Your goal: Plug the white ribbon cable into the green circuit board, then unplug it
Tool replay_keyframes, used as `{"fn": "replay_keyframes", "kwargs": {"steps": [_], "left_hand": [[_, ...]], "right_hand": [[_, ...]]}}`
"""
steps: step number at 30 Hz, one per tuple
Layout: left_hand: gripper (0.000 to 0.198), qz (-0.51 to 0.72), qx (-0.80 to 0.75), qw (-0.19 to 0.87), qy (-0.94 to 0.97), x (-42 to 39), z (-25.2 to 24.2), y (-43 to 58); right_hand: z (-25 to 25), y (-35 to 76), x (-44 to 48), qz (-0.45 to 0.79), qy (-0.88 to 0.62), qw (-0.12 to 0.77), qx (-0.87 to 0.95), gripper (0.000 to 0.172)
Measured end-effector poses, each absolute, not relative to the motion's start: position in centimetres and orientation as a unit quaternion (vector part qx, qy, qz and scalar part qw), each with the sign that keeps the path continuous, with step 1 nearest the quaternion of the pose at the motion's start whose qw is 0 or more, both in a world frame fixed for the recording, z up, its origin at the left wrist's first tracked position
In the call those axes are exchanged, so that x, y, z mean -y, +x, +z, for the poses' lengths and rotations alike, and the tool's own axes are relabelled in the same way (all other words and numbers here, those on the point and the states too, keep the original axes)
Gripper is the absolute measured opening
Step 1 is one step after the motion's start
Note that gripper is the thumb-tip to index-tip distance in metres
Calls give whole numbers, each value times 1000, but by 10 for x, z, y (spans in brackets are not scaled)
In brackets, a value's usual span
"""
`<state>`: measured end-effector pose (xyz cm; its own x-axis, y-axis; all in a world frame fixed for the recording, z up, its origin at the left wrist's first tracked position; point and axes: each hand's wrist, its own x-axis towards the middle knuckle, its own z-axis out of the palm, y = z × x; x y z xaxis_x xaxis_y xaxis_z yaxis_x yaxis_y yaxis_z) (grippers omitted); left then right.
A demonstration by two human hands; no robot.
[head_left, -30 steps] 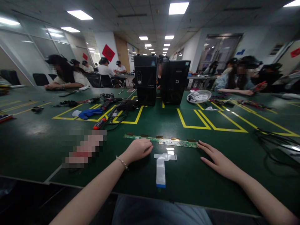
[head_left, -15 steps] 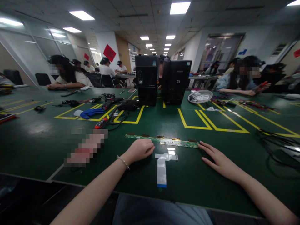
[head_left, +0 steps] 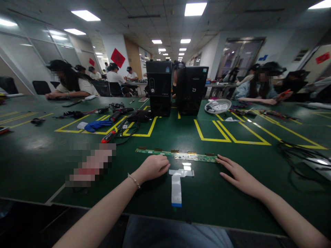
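Note:
A long, narrow green circuit board with brown tabs along its far edge lies flat across the green table. My left hand, a bracelet at its wrist, rests on the table just in front of the board. Its fingers are curled in loosely, and I see nothing in them. At the board's right end, the fingertips of my right hand touch or nearly touch it, with the fingers stretched out and apart. Between my hands, closer to me, a white flat ribbon cable with a blue end lies bent in a T-like shape.
Two black computer towers stand at the table's middle. To the left lie a blue glove, a red-and-black screwdriver, black cables and a blurred-out item. A white basket and dark cables are rightward. Co-workers sit beyond.
The view has shifted slightly, so everything appears a little further left. Both hands, the circuit board and the ribbon cable keep their places relative to one another.

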<state>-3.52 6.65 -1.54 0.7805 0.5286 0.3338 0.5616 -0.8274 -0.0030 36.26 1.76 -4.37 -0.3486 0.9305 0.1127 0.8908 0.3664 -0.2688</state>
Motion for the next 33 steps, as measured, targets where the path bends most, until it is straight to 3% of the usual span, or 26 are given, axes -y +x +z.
{"fn": "replay_keyframes", "kwargs": {"steps": [12, 15, 20, 25, 33], "left_hand": [[16, -143, 248, 1, -958, -51, -5, -17], [15, -132, 234, -15, -963, -42, -1, -4], [40, -132, 256, -30, -957, -26, 0, 25], [37, -134, 307, -48, -941, -27, -4, 53], [39, -135, 344, -65, -927, -30, -12, 48]], "right_hand": [[-7, 329, -49, 78, -453, 140, 877, 40], [-8, 318, -62, 85, -424, 147, 889, 38], [-18, 305, -78, 91, -392, 179, 898, 41], [-24, 301, -72, 90, -387, 205, 894, 42], [-22, 308, -48, 90, -399, 167, 897, 40]]}}
